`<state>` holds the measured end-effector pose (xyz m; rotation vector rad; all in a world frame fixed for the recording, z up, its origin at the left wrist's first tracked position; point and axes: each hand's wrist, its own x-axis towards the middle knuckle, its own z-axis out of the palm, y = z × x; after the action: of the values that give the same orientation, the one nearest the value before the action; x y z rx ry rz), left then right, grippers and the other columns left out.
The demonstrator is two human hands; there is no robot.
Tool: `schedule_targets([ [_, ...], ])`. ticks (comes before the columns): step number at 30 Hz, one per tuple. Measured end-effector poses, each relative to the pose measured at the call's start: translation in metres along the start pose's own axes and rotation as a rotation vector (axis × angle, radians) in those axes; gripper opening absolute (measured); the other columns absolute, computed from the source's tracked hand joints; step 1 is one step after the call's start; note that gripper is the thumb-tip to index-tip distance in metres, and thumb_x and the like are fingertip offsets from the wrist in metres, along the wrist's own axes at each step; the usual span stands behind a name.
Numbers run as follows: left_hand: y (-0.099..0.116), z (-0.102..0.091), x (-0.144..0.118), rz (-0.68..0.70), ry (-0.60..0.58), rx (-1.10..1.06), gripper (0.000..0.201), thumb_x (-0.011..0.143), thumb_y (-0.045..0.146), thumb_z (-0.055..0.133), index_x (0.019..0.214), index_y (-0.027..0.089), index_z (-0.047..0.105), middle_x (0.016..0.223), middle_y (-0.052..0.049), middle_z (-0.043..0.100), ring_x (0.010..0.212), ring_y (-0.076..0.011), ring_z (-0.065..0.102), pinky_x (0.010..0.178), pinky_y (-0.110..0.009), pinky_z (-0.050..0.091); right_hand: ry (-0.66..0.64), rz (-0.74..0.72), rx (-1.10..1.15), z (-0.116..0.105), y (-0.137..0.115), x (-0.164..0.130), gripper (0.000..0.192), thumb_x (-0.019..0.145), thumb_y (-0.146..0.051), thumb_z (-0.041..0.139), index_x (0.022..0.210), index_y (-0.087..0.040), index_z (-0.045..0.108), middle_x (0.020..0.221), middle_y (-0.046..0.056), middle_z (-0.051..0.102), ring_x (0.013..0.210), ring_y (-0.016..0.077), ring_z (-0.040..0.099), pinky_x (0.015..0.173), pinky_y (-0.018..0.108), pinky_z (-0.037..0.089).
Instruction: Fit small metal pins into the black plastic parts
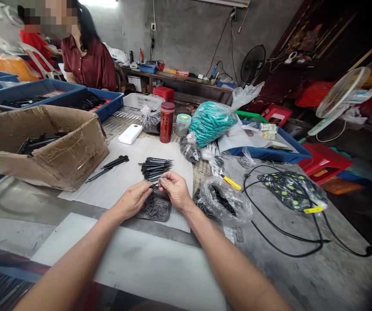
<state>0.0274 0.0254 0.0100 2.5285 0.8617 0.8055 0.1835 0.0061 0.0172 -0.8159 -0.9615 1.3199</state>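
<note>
Pinching one slim black pen-like part [155, 185] between the fingertips of both hands, just above the pale sheet of paper [121, 181] spread over the grey worktable [302, 268]; left hand [136, 199] closing thumb and forefinger on the near end, right hand [176, 189] gripping the other end, the join itself too small to make out. Hovering directly over a heap of short dark metal pins [156, 209] lying on the paper, the left hand nearly touching it. Sitting just beyond the fingers, a neat stack of black slender parts [155, 167], seemingly the finished lot, so looking partway along: a modest pile done, a large heap of pins and much loose stock remaining. Resting further left on the paper, two or three stray black stems [110, 166]; beside them, holding more black pieces, a worn brown cardboard box [59, 151]. Lying to the right, an open clear plastic bag of dark parts [223, 201] and a yellow-handled utility knife [229, 181]. Standing behind the stack, a dark red cylindrical flask [167, 122], a white power bank [130, 134], and a clear bag stuffed with teal pieces [210, 122]. Working at blue plastic trays [108, 108] at the far left, another person in a maroon shirt [90, 65].
</note>
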Motion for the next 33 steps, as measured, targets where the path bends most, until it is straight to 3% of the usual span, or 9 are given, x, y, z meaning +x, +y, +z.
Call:
schedule_targets([
  [20, 0.0063, 0.0013, 0.0010, -0.071, 0.001, 0.022, 0.023, 0.087, 0.024, 0.030, 0.072, 0.017, 0.047, 0.060, 0.002, 0.044, 0.055, -0.0102, 0.043, 0.052, -0.021, 0.037, 0.078, -0.041, -0.206, 0.0018, 0.0006, -0.0039, 0.016, 0.064, -0.031, 0.056, 0.062, -0.017, 0.050, 0.050, -0.005, 0.046, 0.046, 0.0074, 0.042, 0.047, 0.022, 0.036],
  [33, 0.0004, 0.0020, -0.0012, -0.068, -0.049, 0.065, 0.023, 0.088, 0.023, 0.031, 0.069, 0.017, 0.044, 0.062, 0.001, 0.045, 0.057, -0.0101, 0.044, 0.055, -0.021, 0.037, 0.034, 0.022, -0.264, 0.0000, 0.0052, -0.0026, 0.017, 0.063, -0.033, 0.055, 0.062, -0.017, 0.050, 0.052, -0.005, 0.047, 0.046, 0.0079, 0.041, 0.047, 0.023, 0.033],
])
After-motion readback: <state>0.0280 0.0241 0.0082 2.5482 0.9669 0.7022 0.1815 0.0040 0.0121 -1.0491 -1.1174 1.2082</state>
